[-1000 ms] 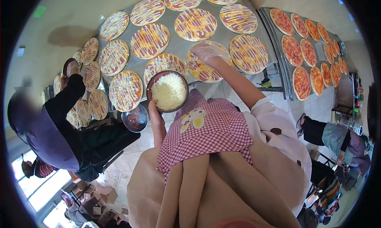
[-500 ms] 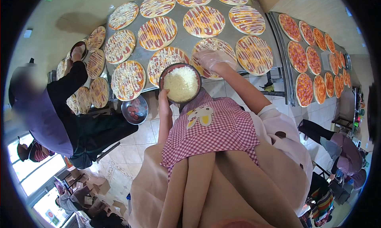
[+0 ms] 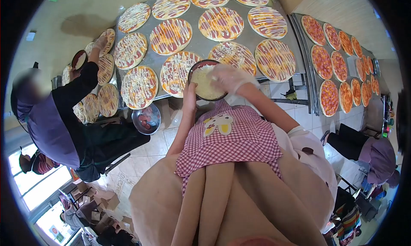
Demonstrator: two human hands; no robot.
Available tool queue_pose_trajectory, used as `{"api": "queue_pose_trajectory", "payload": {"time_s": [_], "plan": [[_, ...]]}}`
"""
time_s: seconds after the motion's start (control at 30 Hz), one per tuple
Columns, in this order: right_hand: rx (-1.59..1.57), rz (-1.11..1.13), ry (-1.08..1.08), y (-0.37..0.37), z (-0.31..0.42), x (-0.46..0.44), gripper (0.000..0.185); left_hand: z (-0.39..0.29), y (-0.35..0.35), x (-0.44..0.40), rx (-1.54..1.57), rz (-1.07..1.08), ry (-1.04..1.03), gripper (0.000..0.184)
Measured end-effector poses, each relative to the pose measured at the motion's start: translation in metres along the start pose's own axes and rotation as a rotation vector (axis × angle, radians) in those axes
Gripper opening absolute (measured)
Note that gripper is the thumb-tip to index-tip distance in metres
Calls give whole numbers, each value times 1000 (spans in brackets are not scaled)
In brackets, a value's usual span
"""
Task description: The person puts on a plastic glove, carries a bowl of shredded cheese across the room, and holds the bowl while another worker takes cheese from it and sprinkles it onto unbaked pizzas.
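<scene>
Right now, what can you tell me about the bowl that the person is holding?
The bowl is round, with a dark rim and a reddish-brown inner wall; its material is unclear. It holds pale shreds that look like grated cheese. The left hand grips its left side, and the gloved right hand, blurred, covers its right side; whether those fingers touch the shreds is unclear. The bowl is by the table's near edge; its underside is hidden.

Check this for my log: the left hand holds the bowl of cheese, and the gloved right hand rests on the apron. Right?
Not quite: the right hand is over the cheese, not on the apron, as the head view shows. The left hand holds the bowl.
</scene>
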State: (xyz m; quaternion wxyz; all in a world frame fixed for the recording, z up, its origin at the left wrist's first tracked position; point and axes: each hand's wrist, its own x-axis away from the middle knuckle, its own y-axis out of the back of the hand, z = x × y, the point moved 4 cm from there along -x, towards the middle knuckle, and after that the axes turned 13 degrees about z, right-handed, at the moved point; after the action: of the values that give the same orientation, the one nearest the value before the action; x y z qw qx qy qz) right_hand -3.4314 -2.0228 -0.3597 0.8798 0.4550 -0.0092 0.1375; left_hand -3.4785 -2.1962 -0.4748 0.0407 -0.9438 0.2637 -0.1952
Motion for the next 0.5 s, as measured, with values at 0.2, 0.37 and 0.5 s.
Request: {"api": "queue_pose_trajectory", "payload": {"time_s": [0.2,0.37,0.5], "plan": [[-179,364,-152,-22,15,1,21,-16,-12,12,-44,-4,46,27],[-508,109,-30,8,-29,-14,20,-30,-3,23,43,-31,62,29],[-10,-45,-147,30,-71,-31,19,-38,20,37,97,-66,75,33]]}}
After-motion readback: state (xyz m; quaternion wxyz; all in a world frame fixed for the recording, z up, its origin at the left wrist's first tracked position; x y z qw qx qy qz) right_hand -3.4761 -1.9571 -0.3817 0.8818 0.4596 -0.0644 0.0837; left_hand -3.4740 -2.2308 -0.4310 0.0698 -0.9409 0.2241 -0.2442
